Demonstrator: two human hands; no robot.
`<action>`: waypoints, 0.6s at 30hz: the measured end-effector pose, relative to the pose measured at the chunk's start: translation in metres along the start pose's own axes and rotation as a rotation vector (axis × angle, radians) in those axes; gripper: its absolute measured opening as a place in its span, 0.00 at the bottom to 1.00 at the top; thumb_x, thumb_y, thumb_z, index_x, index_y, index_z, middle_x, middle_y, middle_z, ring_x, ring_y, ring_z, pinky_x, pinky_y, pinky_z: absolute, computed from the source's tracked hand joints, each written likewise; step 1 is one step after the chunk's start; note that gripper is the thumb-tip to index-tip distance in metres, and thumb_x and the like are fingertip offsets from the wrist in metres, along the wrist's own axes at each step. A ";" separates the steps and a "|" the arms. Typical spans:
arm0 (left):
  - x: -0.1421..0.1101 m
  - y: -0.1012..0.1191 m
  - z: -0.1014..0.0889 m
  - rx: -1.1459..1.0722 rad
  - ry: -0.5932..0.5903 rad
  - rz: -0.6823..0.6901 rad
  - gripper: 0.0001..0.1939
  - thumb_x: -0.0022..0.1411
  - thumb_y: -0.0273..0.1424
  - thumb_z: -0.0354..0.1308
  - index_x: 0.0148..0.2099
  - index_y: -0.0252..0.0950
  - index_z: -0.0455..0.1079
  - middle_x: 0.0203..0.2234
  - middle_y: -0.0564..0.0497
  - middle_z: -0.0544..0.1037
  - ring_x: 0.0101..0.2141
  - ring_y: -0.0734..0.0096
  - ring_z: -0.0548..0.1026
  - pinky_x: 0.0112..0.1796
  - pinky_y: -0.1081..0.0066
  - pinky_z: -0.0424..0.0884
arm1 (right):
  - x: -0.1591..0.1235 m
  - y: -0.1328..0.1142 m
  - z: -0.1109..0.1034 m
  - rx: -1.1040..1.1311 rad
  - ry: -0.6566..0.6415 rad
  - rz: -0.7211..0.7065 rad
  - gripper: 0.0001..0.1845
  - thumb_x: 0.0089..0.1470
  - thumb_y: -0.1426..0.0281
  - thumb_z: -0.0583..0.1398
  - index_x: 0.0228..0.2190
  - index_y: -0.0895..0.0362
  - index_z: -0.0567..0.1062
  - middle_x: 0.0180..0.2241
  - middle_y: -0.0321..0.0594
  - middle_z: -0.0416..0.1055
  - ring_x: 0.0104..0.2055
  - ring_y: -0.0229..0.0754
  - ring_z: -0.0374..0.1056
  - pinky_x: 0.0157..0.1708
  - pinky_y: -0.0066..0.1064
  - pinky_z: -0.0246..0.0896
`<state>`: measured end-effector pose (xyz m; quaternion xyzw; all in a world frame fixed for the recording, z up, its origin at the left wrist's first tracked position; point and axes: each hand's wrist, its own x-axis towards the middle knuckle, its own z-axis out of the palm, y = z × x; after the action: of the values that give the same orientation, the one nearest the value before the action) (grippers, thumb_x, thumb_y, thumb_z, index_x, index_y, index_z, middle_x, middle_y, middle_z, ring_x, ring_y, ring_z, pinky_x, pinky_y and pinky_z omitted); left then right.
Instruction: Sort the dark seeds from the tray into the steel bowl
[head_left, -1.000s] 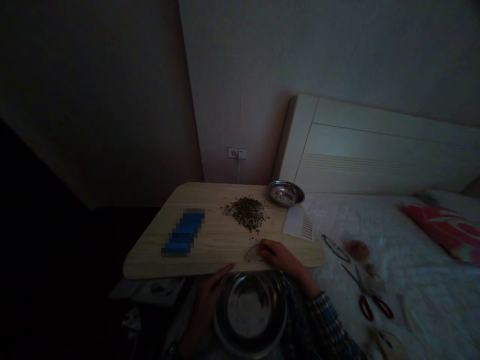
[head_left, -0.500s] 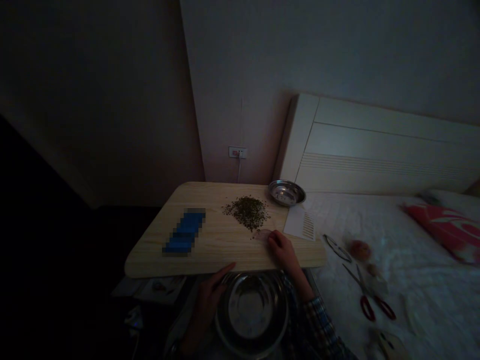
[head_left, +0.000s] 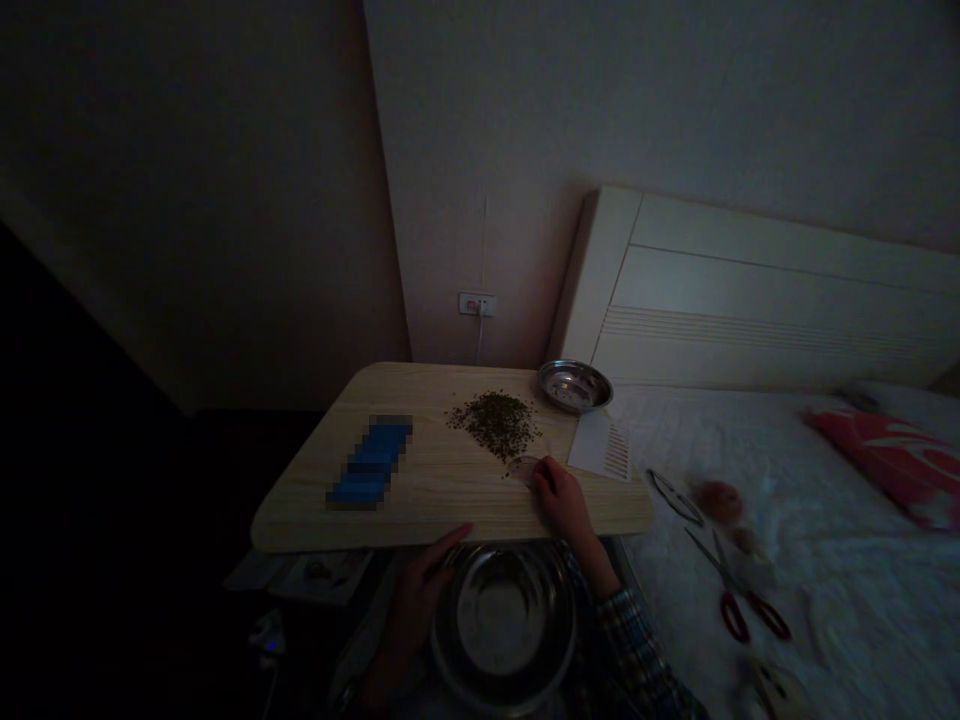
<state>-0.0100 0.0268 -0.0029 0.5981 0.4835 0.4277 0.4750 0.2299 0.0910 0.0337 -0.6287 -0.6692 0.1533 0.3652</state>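
My right hand (head_left: 561,497) is over the front right of the wooden board (head_left: 442,500). Its fingers pinch a small, thin, see-through piece, rounded like a little dish or disc (head_left: 520,466). That piece lies at the lower edge of a loose heap of small dark greenish grains (head_left: 495,422). My left hand (head_left: 420,585) is low, at the board's front edge, with the index finger stretched out to the edge and the thumb apart. It is beside the left rim of a shiny metal bowl (head_left: 442,640) below the board; any contact with the rim is too dark to judge.
A shallow metal dish (head_left: 575,385) stands at the board's back right, near a white slotted card (head_left: 592,445). A blurred-out blue item (head_left: 371,462) lies on the left. On the bed to the right are red-handled scissors (head_left: 739,590), glasses (head_left: 675,497) and a reddish round object (head_left: 718,500).
My right hand has shifted very slightly, with the see-through piece still in its fingers. My left hand, the grain heap and the bowls look the same.
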 end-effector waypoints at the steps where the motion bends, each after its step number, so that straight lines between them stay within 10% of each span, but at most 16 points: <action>1: 0.000 0.000 0.000 -0.004 0.002 0.000 0.21 0.53 0.27 0.50 0.50 0.41 0.69 0.49 0.53 0.73 0.51 0.64 0.68 0.55 0.62 0.59 | 0.000 0.000 0.000 -0.002 -0.003 0.000 0.05 0.52 0.71 0.50 0.29 0.55 0.66 0.28 0.38 0.69 0.30 0.39 0.63 0.30 0.27 0.53; 18: 0.001 0.002 0.000 0.014 0.002 -0.018 0.22 0.52 0.27 0.51 0.50 0.41 0.69 0.49 0.53 0.73 0.51 0.62 0.68 0.55 0.60 0.58 | 0.001 0.001 0.000 0.005 -0.047 -0.060 0.05 0.53 0.71 0.52 0.32 0.56 0.68 0.30 0.39 0.70 0.32 0.40 0.64 0.32 0.27 0.53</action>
<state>-0.0098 0.0279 -0.0013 0.5965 0.4922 0.4209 0.4741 0.2307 0.0919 0.0340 -0.6035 -0.6959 0.1586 0.3554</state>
